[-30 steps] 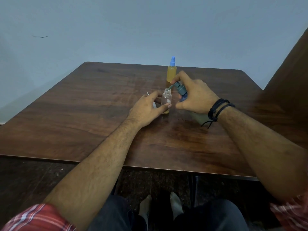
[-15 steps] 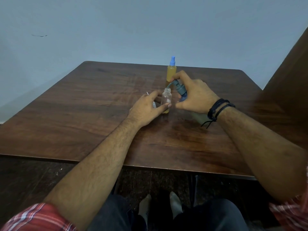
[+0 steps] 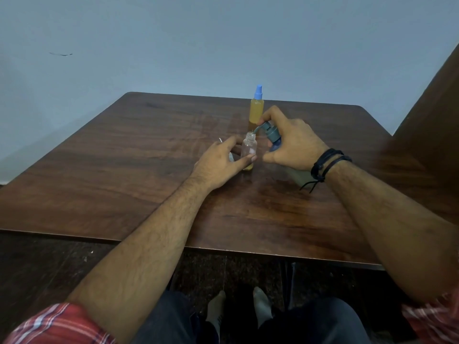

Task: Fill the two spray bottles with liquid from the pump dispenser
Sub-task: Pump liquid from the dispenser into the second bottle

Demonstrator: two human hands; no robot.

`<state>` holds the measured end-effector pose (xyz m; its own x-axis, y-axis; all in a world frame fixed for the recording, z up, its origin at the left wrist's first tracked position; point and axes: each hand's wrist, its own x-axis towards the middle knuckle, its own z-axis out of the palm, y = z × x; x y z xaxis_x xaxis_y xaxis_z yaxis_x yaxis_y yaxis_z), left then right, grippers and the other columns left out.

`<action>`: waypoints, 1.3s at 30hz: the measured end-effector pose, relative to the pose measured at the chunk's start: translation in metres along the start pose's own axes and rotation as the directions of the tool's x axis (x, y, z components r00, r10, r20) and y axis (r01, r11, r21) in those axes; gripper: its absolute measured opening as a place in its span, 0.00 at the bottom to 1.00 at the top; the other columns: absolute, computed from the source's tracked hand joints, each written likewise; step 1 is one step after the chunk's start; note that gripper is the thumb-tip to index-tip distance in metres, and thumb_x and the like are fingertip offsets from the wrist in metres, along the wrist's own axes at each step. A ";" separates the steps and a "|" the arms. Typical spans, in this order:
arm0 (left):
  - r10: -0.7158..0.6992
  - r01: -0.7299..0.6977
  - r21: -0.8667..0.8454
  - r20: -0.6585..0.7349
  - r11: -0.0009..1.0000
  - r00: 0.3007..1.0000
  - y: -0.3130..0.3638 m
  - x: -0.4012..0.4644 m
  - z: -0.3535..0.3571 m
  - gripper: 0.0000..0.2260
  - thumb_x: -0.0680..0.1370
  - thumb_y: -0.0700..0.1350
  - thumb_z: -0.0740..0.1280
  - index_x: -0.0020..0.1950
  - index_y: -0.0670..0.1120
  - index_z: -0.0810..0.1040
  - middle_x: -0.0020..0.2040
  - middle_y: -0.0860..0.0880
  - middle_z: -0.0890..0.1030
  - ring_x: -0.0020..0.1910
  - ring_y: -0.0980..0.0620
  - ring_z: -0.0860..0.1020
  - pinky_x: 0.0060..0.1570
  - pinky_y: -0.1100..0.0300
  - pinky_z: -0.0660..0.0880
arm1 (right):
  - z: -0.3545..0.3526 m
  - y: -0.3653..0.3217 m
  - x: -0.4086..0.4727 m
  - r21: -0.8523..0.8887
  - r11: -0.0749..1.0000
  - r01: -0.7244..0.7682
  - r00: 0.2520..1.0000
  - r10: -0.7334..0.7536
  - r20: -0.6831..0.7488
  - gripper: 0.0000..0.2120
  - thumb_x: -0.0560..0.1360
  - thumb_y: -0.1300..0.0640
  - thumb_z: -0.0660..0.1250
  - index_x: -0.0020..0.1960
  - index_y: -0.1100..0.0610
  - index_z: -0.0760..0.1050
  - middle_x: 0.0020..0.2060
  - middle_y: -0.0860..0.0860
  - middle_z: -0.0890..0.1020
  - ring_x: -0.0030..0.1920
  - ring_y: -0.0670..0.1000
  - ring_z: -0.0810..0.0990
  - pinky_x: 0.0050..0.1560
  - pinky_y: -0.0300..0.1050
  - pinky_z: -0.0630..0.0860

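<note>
Nearest, at mid-bench (image 3: 124,170), the left hand (image 3: 218,165) is curled around the lower part of the open bottle (image 3: 249,151), thumb on the near side and fingers behind, keeping it upright. The bottle is clear, uncapped, and shows only a thin amber layer at its base, so it is barely started. A small white thing pokes out behind the left hand; probably the bottle's removed spray top, but it is too hidden to tell.

Just to the right, the right hand (image 3: 290,145) is wrapped around the pump dispenser (image 3: 272,135), with the index finger arched over the pump head and the thumb low on the near side. Most of the dispenser body is hidden by the palm.

The relation that matters: the pump's nozzle points left and slightly down, its tip right at the bottle's mouth, about level with the rim. The bottle's long axis is vertical; the nozzle runs crosswise to it. The next press should need only a downward push of the index finger, while the left hand keeps the mouth under the tip; a small drift would likely spill liquid down the outside.

Farther back, the capped bottle (image 3: 257,109) stands upright, full of amber liquid, blue spray top on, apart from both hands.
</note>
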<state>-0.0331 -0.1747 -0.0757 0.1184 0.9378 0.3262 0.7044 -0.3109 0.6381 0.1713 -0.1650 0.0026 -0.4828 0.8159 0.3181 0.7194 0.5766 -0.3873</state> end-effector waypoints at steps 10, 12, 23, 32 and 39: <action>0.000 0.000 -0.009 -0.002 1.000 1.000 -0.001 0.000 0.001 0.24 0.74 0.69 0.66 0.66 0.58 0.75 0.61 0.57 0.80 0.62 0.55 0.76 0.62 0.45 0.76 | 0.001 0.001 0.001 0.006 1.000 0.001 1.000 -0.001 0.013 0.28 0.67 0.56 0.75 0.60 0.43 0.65 0.34 0.45 0.78 0.34 0.46 0.78 0.35 0.42 0.72; -0.003 0.003 -0.011 0.007 1.000 1.000 -0.001 0.001 0.000 0.25 0.74 0.70 0.65 0.66 0.58 0.75 0.62 0.57 0.80 0.63 0.55 0.76 0.62 0.45 0.76 | 0.001 0.000 0.001 0.005 1.000 0.003 1.000 -0.003 0.015 0.27 0.67 0.56 0.75 0.58 0.43 0.64 0.35 0.46 0.78 0.35 0.46 0.78 0.36 0.41 0.71; 0.003 -0.003 -0.001 0.017 1.000 1.000 -0.002 0.002 0.002 0.23 0.76 0.67 0.67 0.67 0.57 0.75 0.63 0.56 0.80 0.64 0.55 0.76 0.64 0.46 0.74 | 0.001 0.001 -0.001 -0.006 1.000 0.012 1.000 -0.012 0.006 0.28 0.66 0.55 0.75 0.61 0.45 0.65 0.37 0.47 0.80 0.37 0.49 0.79 0.39 0.46 0.76; -0.020 0.020 0.000 0.010 1.000 1.000 -0.003 0.001 0.002 0.29 0.71 0.74 0.62 0.66 0.59 0.75 0.64 0.57 0.79 0.64 0.54 0.75 0.63 0.44 0.75 | 0.000 0.002 -0.003 0.009 1.000 0.013 1.000 -0.013 -0.008 0.28 0.66 0.56 0.75 0.61 0.45 0.66 0.38 0.47 0.80 0.37 0.50 0.80 0.40 0.48 0.78; -0.015 0.015 -0.008 0.006 1.000 1.000 -0.003 0.001 0.003 0.29 0.72 0.73 0.64 0.66 0.58 0.75 0.63 0.57 0.80 0.63 0.55 0.76 0.62 0.45 0.76 | 0.001 0.003 -0.003 0.011 1.000 0.017 1.000 -0.017 -0.024 0.30 0.66 0.56 0.74 0.63 0.44 0.66 0.35 0.46 0.79 0.34 0.48 0.78 0.36 0.43 0.73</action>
<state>-0.0333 -0.1723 -0.0793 0.1121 0.9434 0.3121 0.7005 -0.2978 0.6486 0.1744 -0.1657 0.0001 -0.4823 0.8050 0.3455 0.7054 0.5907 -0.3917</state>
